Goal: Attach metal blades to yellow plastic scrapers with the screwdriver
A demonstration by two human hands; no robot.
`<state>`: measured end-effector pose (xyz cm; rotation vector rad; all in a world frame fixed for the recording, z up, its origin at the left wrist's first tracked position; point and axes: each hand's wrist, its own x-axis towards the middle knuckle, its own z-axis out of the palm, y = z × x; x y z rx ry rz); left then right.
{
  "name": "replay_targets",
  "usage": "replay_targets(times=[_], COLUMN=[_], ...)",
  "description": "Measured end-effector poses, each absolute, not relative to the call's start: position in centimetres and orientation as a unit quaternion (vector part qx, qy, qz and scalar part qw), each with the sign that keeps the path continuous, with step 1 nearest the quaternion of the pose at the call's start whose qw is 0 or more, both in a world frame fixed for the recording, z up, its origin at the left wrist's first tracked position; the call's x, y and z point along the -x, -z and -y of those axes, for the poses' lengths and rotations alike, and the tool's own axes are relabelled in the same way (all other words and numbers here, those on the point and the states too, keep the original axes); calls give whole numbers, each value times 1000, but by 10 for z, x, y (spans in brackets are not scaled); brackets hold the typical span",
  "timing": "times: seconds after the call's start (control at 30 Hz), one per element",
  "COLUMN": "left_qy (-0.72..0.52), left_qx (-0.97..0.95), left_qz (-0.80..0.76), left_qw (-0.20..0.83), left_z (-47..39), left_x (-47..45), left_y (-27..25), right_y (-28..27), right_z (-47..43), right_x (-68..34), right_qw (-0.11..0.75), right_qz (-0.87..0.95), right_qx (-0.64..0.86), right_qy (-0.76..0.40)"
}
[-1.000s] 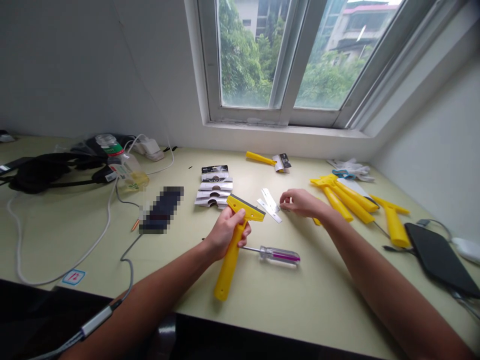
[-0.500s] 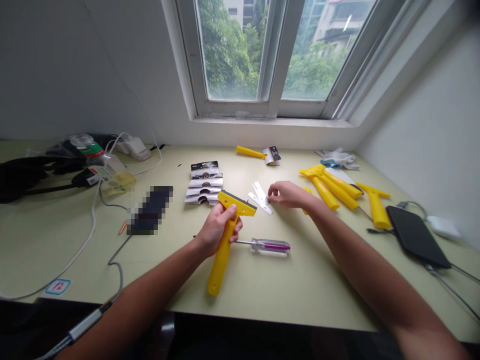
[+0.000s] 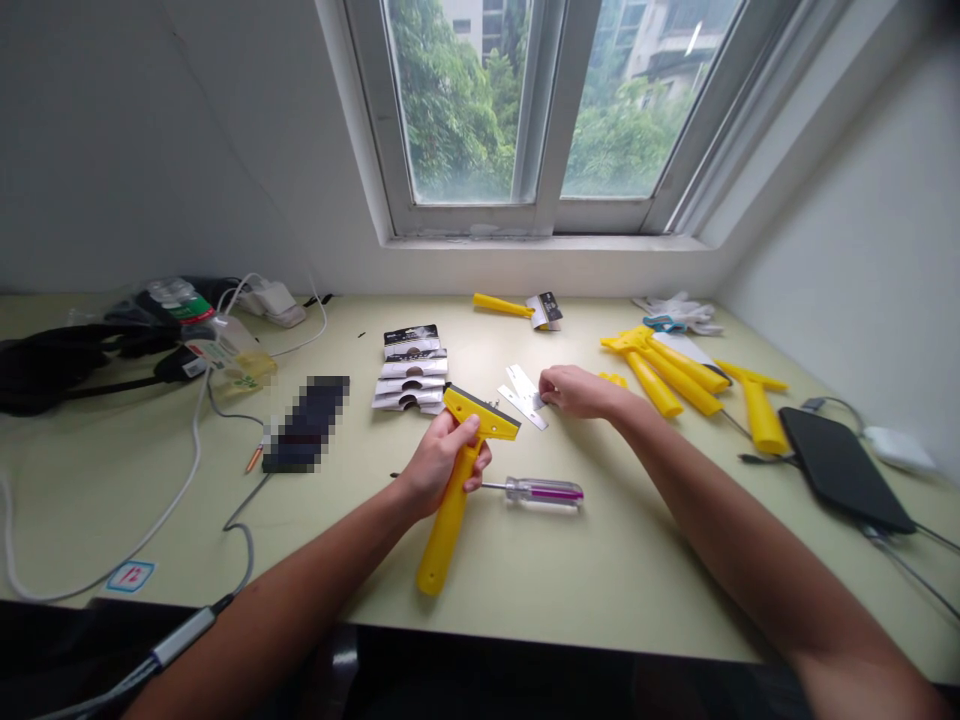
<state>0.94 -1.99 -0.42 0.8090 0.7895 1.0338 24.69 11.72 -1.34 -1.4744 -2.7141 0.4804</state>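
My left hand [image 3: 441,462] is closed around the upper handle of a yellow scraper [image 3: 444,540], its head tilted up and to the right with a dark strip along the top edge. Over the table, my right hand [image 3: 576,391] has its fingers pinched together at the right end of some white blade strips [image 3: 522,405]. Something small and greyish shows by those fingertips, too small to make out. A screwdriver [image 3: 546,491] with a clear and purple handle lies below, its shaft partly hidden behind my left hand. Small yellow pieces [image 3: 613,380] sit beyond my right wrist.
Folded cardboard sleeves [image 3: 409,368] lie behind my left hand. Several yellow scraper handles [image 3: 667,375] are piled at the right, near a black phone [image 3: 844,468] and white gloves [image 3: 686,313]. Another packaged scraper [image 3: 502,304] lies at the back. Cables and a bottle [image 3: 244,350] occupy the left.
The view has shifted slightly. My right fingers stay by the white strips and look a little more curled in; my left hand keeps its hold on the scraper.
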Motion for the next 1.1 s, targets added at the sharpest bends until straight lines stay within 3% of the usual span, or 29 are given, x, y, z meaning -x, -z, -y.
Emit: replay_targets(times=[0.27, 0.47, 0.87, 1.1], left_qy=[-459, -415, -362, -359], left_qx=[-378, -417, -511, -516], left_qz=[-350, -341, -378, -393], left_qw=[724, 733, 682, 671], left_z=[19, 24, 29, 28], left_x=[-7, -9, -12, -10], left_y=[9, 7, 5, 7], right_y=[-8, -50, -50, -46], right_z=[-107, -61, -25, -26], right_x=[-246, -212, -175, -175], right_qw=[64, 242, 215, 235], right_qz=[857, 880, 929, 906], right_qx=[483, 344, 268, 311], right_qy=[-167, -220, -139, -166])
